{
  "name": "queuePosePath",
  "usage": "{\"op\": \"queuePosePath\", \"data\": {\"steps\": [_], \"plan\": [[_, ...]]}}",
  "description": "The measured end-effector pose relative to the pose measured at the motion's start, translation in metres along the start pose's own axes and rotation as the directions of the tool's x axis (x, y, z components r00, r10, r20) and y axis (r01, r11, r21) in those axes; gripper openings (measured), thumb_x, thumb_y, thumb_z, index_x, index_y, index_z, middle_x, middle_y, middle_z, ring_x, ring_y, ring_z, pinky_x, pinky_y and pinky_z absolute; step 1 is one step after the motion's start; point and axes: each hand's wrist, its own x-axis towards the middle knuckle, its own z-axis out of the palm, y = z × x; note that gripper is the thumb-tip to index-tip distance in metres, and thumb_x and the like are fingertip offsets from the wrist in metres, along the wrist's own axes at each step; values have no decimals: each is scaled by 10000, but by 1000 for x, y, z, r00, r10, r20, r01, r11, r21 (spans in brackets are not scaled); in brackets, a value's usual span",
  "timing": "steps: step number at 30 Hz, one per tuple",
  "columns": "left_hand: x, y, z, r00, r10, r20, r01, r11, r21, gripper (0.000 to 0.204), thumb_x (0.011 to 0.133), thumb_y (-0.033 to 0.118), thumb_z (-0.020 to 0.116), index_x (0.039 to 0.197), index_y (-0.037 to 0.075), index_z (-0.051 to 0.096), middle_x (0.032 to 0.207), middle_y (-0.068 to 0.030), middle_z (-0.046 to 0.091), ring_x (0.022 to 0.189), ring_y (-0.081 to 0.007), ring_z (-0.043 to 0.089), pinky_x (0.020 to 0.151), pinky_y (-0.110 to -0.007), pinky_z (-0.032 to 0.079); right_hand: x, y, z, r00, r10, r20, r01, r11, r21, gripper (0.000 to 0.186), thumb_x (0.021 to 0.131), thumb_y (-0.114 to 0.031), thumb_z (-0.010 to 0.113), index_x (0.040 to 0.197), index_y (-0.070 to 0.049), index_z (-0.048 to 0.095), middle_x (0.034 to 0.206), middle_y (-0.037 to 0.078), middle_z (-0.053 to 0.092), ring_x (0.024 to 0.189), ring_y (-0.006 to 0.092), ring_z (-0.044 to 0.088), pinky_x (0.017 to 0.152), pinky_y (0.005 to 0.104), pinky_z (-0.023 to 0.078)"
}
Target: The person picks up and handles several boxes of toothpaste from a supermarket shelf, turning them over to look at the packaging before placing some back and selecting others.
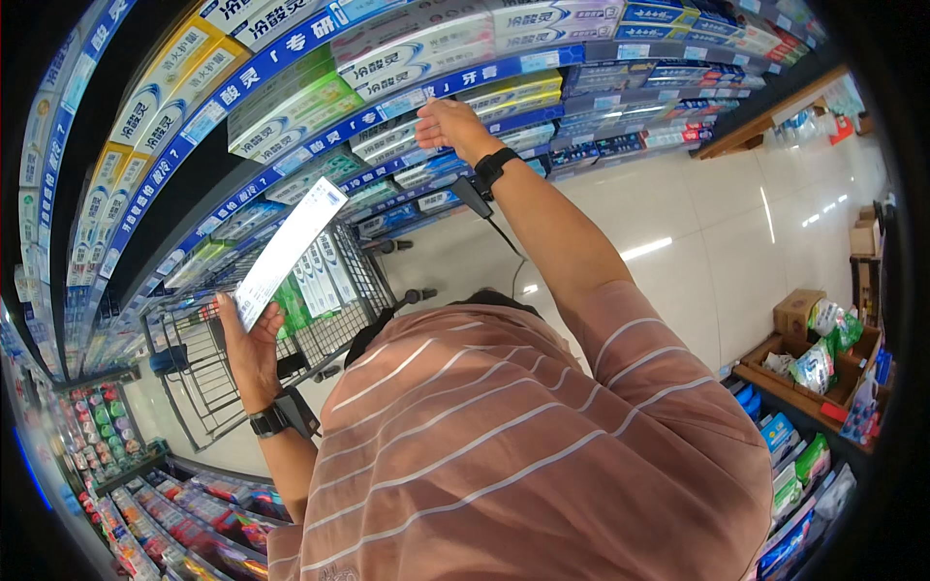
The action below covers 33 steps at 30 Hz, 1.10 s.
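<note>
My left hand (254, 339) grips one end of a long white toothpaste box (294, 250), its blank side up and small print at both ends. The box is tilted over a wire shopping cart (354, 324). Several white toothpaste boxes (323, 274) and a green pack (291, 302) lie in the cart, partly hidden by the held box. My right hand (450, 128) is stretched out at the shelf's blue label strip (387, 107), fingers extended and nothing seen in them. Just beyond it stand rows of toothpaste boxes (412, 60); whether the fingertips touch the shelf I cannot tell.
Stacked shelves curve along the far and left sides, with yellow boxes (160, 97) at upper left. A low wooden bin (852, 373) with packets stands at right on the tiled floor (678, 242). Shelves of packaged goods (184, 513) run along the near left.
</note>
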Motion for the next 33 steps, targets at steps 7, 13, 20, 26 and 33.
{"op": "queuePosePath", "data": {"steps": [7,13,20,26,33], "plan": [[-3,0,0,1000,7,-24,-7,1000,10,523,958,506,572,1101,4,588,941,-110,693,759,-178,677,621,-252,570,10,2,2,1000,-10,-13,10,1000,0,393,991,-306,530,1093,69,588,990,184,647,858,271,678,764,386,600],[-3,-1,-2,999,12,-31,-11,1000,7,519,964,502,563,1102,3,589,943,-117,697,742,-175,682,610,-252,569,15,7,4,997,-48,-52,51,998,47,391,941,-306,606,1025,76,585,889,184,638,759,291,677,641,401,599],[-4,-7,-8,1000,22,-11,-23,1000,-21,512,973,496,549,1108,3,590,947,-120,698,754,-179,687,603,-245,574,13,5,5,999,-23,-48,24,999,27,379,964,-309,582,1030,64,599,923,169,648,789,257,679,710,376,604],[-7,-9,-5,1000,-5,-25,4,1000,-29,525,975,498,544,1141,2,588,960,-117,698,765,-180,682,619,-258,574,14,3,4,998,-12,-57,13,1000,12,393,980,-319,562,1032,69,602,922,164,650,784,256,681,703,377,607],[-6,-18,-13,999,-18,-34,17,1000,-15,565,958,522,560,1188,7,571,1004,-118,693,794,-190,678,643,-274,571,9,-3,6,998,-1,-57,1,1000,-9,422,989,-337,535,1045,75,604,931,173,658,789,257,683,713,375,607]]}}
